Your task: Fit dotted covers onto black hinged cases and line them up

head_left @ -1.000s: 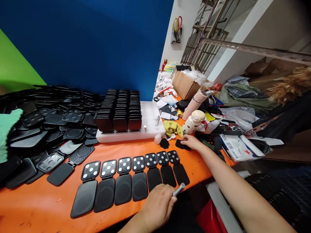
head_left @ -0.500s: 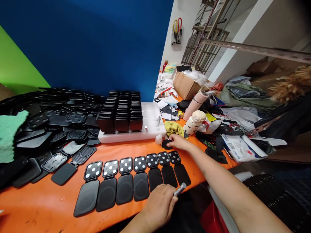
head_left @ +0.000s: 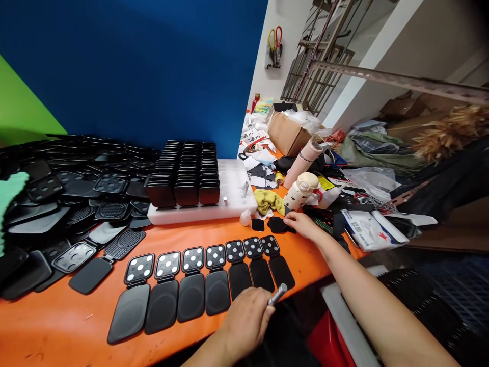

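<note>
My left hand (head_left: 247, 317) is closed around a silver marker-like cylinder (head_left: 278, 294), whose end sticks out past the thumb. It hovers at the table's front edge, partly covering the black flaps there. To the right, the fingers of my right hand (head_left: 301, 224) pinch at the edge of some thin black pieces (head_left: 275, 225) on the table. A single square black piece (head_left: 258, 224) lies just left of these. Along the front runs a row of several opened black hinged cases (head_left: 167, 306), their upper halves bearing pale round dots (head_left: 168, 264).
A white foam block (head_left: 237, 204) carries rows of upright black cases (head_left: 183, 176). Black cases (head_left: 91, 204) are heaped at left. A small white bottle (head_left: 245, 218), a yellow cloth (head_left: 269, 201), a cream bottle (head_left: 301, 190) and a pink flask (head_left: 304, 162) stand behind my right hand.
My right hand has moved right along the table. The square black piece now shows alone beside the small white bottle. My left hand keeps the silver cylinder; the view has shifted slightly.
</note>
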{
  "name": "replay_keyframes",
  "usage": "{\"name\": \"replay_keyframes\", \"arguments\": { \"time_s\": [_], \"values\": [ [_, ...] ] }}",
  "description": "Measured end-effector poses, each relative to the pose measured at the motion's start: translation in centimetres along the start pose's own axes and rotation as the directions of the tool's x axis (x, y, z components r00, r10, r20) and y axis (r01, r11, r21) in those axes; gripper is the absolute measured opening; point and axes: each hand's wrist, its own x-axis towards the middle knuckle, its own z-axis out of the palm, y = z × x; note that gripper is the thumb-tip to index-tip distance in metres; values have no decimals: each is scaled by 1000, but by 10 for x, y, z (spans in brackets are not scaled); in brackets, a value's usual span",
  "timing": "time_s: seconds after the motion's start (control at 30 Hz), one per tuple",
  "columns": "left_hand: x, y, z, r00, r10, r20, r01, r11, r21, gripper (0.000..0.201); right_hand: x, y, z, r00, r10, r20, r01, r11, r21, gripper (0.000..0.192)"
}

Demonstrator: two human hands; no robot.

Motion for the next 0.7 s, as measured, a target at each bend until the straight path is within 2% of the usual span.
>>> {"name": "replay_keyframes", "arguments": {
  "time_s": [0.23,0.57,0.7],
  "values": [
    [1,0,-1,1000,-22,12,23,1000,-11,13,-6,8,-13,997,44,-70,-37,994,104,24],
    [2,0,-1,1000,-19,3,19,1000,5,12,-9,16,-26,963,98,-250,-72,991,111,21],
    [3,0,-2,1000,-17,-9,17,1000,-3,13,-11,9,-25,968,130,-216,-88,977,194,24]
  ]
}}
